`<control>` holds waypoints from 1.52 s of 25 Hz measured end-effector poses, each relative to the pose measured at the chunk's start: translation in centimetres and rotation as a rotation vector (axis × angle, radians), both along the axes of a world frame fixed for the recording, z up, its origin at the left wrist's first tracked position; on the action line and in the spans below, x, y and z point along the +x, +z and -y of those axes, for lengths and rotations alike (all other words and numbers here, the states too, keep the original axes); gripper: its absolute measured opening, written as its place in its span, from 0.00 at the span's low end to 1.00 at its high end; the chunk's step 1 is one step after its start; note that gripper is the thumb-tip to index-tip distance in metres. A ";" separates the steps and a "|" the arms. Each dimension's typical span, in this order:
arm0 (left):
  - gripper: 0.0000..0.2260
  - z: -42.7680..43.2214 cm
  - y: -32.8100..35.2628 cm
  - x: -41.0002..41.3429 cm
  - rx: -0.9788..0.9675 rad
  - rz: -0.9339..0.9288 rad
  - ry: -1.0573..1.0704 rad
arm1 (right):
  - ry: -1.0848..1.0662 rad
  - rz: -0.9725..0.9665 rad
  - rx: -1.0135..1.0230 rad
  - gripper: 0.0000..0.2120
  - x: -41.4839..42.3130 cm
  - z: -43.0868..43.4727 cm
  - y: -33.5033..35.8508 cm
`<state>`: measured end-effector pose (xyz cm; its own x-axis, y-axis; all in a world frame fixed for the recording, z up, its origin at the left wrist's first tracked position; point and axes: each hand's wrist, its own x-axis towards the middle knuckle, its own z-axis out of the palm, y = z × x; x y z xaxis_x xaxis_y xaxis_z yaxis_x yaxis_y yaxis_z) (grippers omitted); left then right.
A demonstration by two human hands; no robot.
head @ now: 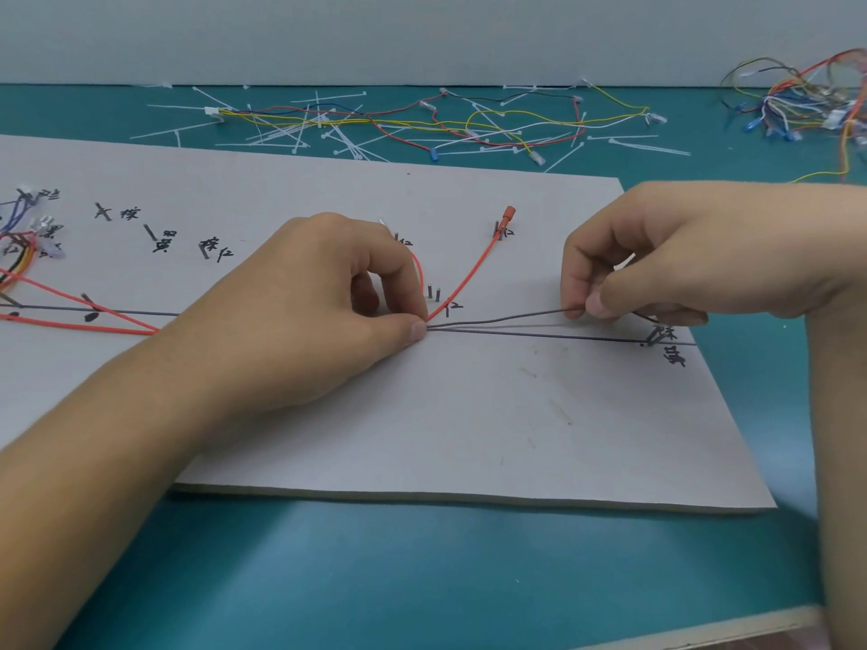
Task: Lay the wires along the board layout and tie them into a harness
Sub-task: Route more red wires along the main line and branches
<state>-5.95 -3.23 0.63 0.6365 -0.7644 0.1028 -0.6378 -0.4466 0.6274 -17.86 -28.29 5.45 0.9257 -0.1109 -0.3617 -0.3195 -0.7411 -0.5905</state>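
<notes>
Hands stretch the grey wire [506,319] nearly level, left to right, across the board [469,424], just above the drawn line [539,336]. The left hand [319,297] pinches it together with the red wire [469,269] at the junction. The right hand [657,255] pinches its far stretch, nearer the end peg [650,341]. Twin pins [434,293] stand just behind the junction, and cable ties [300,133] lie well apart, behind the board.

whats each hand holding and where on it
Left hand pinches the red wire and grey wire together where they split; right hand pinches the grey wire farther along, toward its right end.
</notes>
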 end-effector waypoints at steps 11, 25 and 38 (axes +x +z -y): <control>0.01 -0.1 0.0 0.0 0.001 -0.017 0.007 | 0.063 -0.061 0.039 0.13 -0.2 0.1 0.2; 0.02 0.0 0.0 0.0 0.014 0.003 0.002 | 0.059 -0.094 -0.061 0.07 -0.3 0.7 -0.3; 0.02 0.0 0.1 0.0 0.010 -0.001 0.003 | -0.005 -0.063 -0.004 0.04 -2.1 4.0 -0.7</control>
<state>-5.97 -3.20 0.69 0.6390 -0.7634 0.0940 -0.6355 -0.4551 0.6237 -19.92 -32.27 4.78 0.9004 -0.1175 -0.4188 -0.3600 -0.7418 -0.5658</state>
